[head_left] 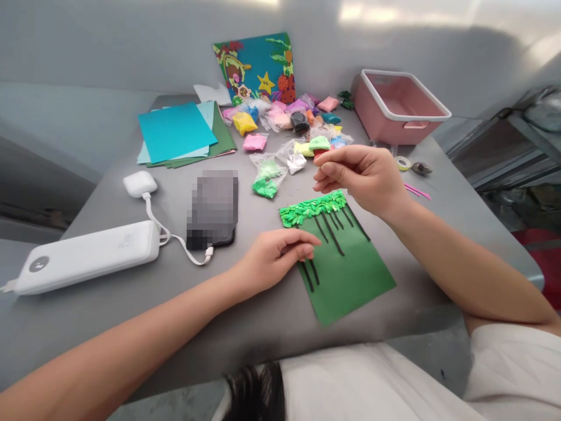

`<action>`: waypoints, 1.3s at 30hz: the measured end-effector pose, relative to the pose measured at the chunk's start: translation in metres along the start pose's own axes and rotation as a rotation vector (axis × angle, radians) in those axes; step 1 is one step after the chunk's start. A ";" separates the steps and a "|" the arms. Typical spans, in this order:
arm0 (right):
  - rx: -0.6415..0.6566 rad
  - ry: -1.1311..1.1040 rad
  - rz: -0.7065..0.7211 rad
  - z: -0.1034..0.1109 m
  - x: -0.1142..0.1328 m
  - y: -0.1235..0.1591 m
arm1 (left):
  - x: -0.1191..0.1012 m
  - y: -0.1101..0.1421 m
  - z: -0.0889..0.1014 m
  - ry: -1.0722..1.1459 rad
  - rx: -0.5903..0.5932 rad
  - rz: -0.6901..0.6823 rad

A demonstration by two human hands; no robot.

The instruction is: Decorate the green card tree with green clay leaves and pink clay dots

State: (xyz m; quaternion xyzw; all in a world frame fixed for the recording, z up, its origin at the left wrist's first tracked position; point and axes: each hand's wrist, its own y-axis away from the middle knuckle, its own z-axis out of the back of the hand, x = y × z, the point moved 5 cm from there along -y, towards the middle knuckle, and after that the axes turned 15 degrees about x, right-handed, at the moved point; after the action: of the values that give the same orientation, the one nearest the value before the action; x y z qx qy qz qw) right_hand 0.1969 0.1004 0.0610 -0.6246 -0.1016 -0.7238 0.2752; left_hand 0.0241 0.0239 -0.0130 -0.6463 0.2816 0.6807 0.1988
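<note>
A dark green card (350, 272) lies on the grey table (131, 304) near its front edge. It carries several black clay strips and a band of light green clay leaves (312, 207) along its far edge. My left hand (280, 257) rests on the card's left edge with its fingers curled and pressed down. My right hand (363, 175) hovers above the leaf band with the fingers pinched together; what they hold is too small to make out.
Several clay packets (284, 120) lie at the back, a green one (266, 178) nearer. Coloured paper sheets (177, 131), a finished clay picture (256, 67), a pink bin (398, 105), tape (403, 162), a phone (213, 207), a white power bank (87, 254) and earbud case (140, 183) surround them.
</note>
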 end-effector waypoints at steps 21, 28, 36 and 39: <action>0.123 -0.138 -0.141 -0.016 -0.030 0.020 | -0.003 0.006 0.044 0.891 -0.446 0.158; 0.143 0.206 0.131 -0.028 -0.003 0.025 | -0.004 0.012 0.043 0.872 -0.407 0.194; 0.137 0.488 0.298 -0.039 0.006 0.033 | -0.007 0.015 0.019 0.807 -0.188 0.204; 0.140 0.479 0.336 -0.043 0.006 0.034 | -0.011 0.016 0.014 0.818 -0.158 0.158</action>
State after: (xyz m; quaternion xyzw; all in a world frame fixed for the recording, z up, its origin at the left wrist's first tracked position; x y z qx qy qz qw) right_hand 0.1780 0.0490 0.0516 -0.4238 0.0213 -0.7859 0.4498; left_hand 0.0039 0.0215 0.0000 -0.8529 0.3331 0.4006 -0.0325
